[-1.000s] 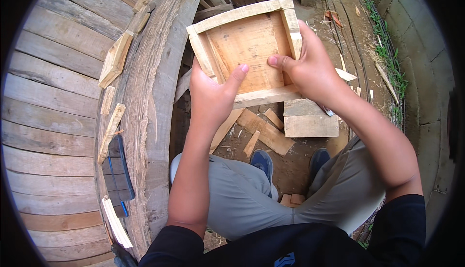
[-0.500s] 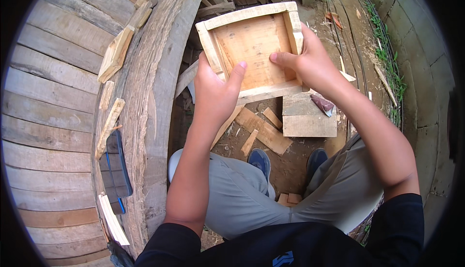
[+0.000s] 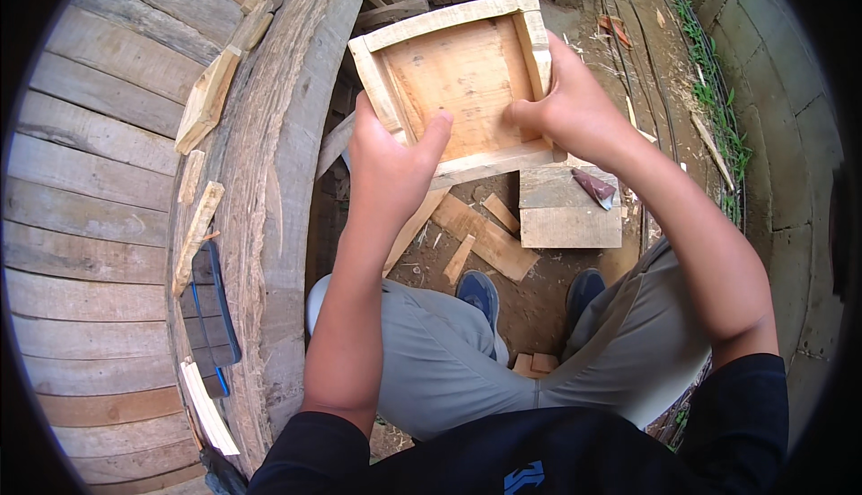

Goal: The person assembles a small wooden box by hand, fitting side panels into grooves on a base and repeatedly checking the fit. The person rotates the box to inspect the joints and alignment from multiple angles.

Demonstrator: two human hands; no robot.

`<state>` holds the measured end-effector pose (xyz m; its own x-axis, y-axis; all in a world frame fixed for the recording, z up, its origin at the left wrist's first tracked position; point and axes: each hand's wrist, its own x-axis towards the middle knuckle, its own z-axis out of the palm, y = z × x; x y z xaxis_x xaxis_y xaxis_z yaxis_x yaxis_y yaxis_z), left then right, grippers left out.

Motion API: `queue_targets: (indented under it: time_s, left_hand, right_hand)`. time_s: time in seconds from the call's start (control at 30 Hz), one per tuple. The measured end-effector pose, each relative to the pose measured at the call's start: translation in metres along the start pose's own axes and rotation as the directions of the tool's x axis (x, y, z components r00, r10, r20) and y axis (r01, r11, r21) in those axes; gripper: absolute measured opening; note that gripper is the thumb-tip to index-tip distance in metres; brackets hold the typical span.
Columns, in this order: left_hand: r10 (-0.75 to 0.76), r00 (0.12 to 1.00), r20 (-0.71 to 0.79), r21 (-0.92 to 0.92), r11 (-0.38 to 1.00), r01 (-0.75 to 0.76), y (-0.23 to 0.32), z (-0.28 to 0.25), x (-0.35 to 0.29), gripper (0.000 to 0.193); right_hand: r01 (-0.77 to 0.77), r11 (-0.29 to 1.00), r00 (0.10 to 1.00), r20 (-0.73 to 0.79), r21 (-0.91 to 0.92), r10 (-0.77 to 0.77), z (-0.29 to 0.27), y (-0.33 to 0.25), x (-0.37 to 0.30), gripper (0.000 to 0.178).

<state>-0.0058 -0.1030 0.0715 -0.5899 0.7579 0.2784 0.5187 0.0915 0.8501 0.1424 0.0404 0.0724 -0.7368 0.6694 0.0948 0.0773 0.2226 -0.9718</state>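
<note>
A shallow wooden box [image 3: 462,73] with a raised rim of pale strips is held up in front of me, its open side facing me. My left hand [image 3: 395,154] grips its left lower corner, the thumb lying on the inside panel. On the right side my right hand [image 3: 575,104] is wrapped round the rim, with its thumb over the inner face. The other fingers of both hands are hidden behind the box. Below it stands a wooden block [image 3: 570,227], and a folded piece of brown sandpaper [image 3: 593,188] lies on top.
To my left runs a thick rough beam [image 3: 278,181] carrying wood offcuts [image 3: 208,100] and a dark phone-like slab [image 3: 211,315]. Wood scraps [image 3: 489,234] litter the dirt floor by my shoes. A block wall [image 3: 781,136] rises at right, with black cables [image 3: 660,82] along the ground.
The box has shifted slightly up and to the left, with both hands still on it. My right thumb has slid a little over the inner panel.
</note>
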Motion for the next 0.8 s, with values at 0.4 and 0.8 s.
queue_targets:
  time_s: [0.4, 0.8]
  left_hand:
    - [-0.142, 0.990, -0.014, -0.074, 0.987, 0.141, 0.007, -0.011, 0.003, 0.068]
    - [-0.071, 0.997, -0.027, 0.037, 0.997, 0.072, 0.010, -0.005, -0.001, 0.066]
  right_hand:
    - [0.242, 0.962, 0.970, 0.014, -0.129, -0.243, 0.012, 0.000, -0.006, 0.128]
    - [0.279, 0.946, 0.960, 0.017, -0.166, -0.281, 0.014, 0.008, -0.005, 0.135]
